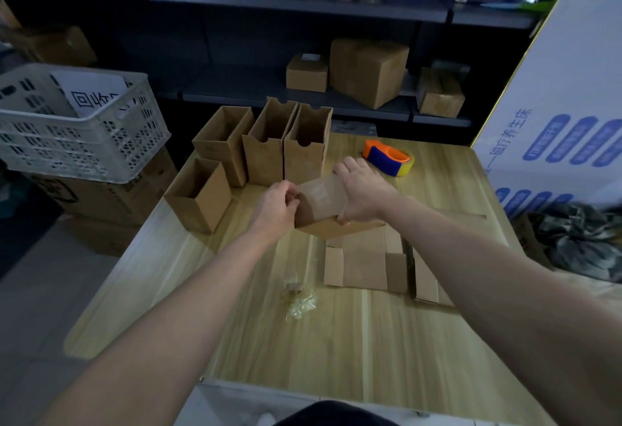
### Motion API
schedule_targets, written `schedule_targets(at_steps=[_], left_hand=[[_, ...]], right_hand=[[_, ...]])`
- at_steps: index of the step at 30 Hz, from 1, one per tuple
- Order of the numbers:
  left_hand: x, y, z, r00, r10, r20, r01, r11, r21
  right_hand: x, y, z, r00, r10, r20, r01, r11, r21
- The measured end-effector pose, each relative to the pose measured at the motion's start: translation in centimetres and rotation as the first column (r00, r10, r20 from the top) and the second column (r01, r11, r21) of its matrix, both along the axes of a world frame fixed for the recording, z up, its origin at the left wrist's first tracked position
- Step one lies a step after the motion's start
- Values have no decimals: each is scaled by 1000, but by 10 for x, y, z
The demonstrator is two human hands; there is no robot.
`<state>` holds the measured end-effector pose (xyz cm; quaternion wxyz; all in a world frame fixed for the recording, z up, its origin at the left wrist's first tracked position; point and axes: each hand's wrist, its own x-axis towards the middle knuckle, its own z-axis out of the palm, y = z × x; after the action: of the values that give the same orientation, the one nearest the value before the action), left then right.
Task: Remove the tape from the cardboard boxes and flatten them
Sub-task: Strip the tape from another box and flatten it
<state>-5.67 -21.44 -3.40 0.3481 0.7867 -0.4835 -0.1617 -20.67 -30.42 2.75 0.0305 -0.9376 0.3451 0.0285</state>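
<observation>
Tilting between both hands above the middle of the table [336, 341], the box [316, 220] shows its broad face upward, and a wide strip of clear tape [319, 195] runs across that face. The left hand [274, 210] is curled tight at the box's left edge, with thumb and fingertips pinching the tape's end there. The right hand [361, 190] clasps the box from the right, fingers spread over the far edge and thumb hooked under the near one. Whether the box's lower corner touches the table I cannot tell.

Just nearer the person, flat boxes [365, 269] lie spread on the wood, partly under the right forearm. To their left sit small wads [301, 301] of clear crumpled tape.

Beyond the hands, four open boxes [266, 146] stand upright, three in a row at the far edge and one [198, 196] nearer on the left. An orange and blue dispenser [387, 156] with a yellow roll lies at the far right of the table.

Off the table to the left, a white crate [77, 132] rests on cartons. Dark shelves [303, 4] behind hold more boxes. A big white carton [565, 116] leans at the right.
</observation>
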Motion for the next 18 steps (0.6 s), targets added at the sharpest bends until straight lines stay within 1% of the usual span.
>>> schedule_targets(at_steps=[4,8,12,14,15,17,18], left_hand=[[1,-1,-3,1000,3,-22,-2,1000,31],[4,-1,-6,1000,-3,22,2,999,45],[0,0,-9,999,-53,-9,53,999,-7],[-6,0,-7,991,-118,-61,117,993,-24],[-9,1,-6,984,-147,-102,145,989,-22],[-11,4,-3,961,-149,-234,146,989,-30],[-10,4,-3,940,-126,-318,119,992,-40]], right_hand=[[2,2,-3,1000,-6,-5,6,1000,10],[4,3,-6,999,-31,18,30,999,41],[7,3,-6,997,-80,8,79,993,82],[8,0,-7,986,-163,24,159,980,122],[8,-2,-7,973,-230,32,222,961,163],[7,-8,-7,924,-380,32,357,891,282],[5,-11,-7,888,-459,36,414,832,370]])
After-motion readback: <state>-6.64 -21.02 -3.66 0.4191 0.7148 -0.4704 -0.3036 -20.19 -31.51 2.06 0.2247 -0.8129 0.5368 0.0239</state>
